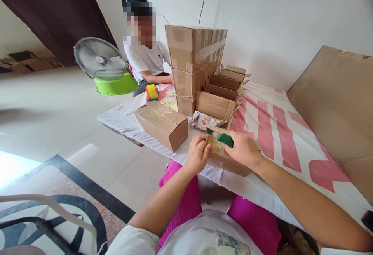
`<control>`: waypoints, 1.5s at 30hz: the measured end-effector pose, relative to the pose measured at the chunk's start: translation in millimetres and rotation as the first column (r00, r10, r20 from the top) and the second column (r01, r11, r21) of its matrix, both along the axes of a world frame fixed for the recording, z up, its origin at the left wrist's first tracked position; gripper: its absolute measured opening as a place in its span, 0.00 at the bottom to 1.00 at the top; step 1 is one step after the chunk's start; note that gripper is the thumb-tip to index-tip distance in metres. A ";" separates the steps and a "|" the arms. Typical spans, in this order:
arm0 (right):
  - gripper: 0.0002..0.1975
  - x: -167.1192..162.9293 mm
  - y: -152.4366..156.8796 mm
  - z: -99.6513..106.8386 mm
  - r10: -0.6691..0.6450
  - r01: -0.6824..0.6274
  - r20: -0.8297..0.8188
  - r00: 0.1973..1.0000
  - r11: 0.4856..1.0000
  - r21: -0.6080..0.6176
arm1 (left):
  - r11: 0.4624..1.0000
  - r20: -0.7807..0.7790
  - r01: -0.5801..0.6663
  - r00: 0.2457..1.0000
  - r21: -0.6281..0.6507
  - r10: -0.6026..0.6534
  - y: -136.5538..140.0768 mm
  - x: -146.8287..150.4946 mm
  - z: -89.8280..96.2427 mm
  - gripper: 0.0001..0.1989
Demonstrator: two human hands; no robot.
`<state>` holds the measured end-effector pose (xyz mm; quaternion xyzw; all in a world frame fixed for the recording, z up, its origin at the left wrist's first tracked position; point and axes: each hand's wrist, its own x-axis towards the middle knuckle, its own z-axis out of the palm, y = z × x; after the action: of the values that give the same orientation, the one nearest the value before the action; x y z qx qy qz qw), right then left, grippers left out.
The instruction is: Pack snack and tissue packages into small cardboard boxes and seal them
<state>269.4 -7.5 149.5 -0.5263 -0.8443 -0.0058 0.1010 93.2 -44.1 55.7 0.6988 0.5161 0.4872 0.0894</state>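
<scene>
In my right hand (243, 148) is a green utility knife (225, 140), its dark blade out and pointing left over a cardboard box (230, 162). Clear tape runs along that box's top, and it lies at the table edge before me. My left hand (198, 151) grips the box's left end, fingers bent round the cardboard close to the blade. Just behind the box lies a printed plastic packet (206, 120). A second taped box (160, 121) rests to the left of my left hand, apart from it.
Stacked taped boxes (182, 49) rise behind the packet, with several open boxes (220, 105) to their right. A yellow-and-orange tape roll (152, 92) lies near the far edge. Another person (148, 59) sits beyond, beside a fan (100, 59). A large cardboard sheet (335, 107) stands at right.
</scene>
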 end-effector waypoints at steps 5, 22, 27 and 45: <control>0.10 -1.0 0.5 8.8 -0.090 0.092 0.041 0.995 0.995 -0.037 | 1.000 -0.021 -0.012 1.000 -0.003 0.011 0.0 0.9 1.9 0.17; 0.08 17.7 19.4 6.9 -0.208 0.206 -0.015 0.978 0.974 -0.097 | 1.000 -0.058 -0.012 0.998 -0.018 0.011 1.9 10.6 4.3 0.17; 0.07 21.4 26.4 10.4 -0.217 0.211 -0.046 0.975 0.972 -0.099 | 1.000 -0.056 -0.008 0.998 -0.007 0.008 2.5 11.7 2.9 0.17; 0.10 49.3 45.0 23.0 -0.374 0.378 -0.271 0.887 0.925 -0.042 | 0.999 -0.019 -0.032 0.999 -0.011 0.031 1.8 9.5 -1.2 0.17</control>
<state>318.7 37.5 172.4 -0.6747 -0.7043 0.0423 0.2168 102.7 -42.3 54.5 0.6947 0.5305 0.4791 0.0807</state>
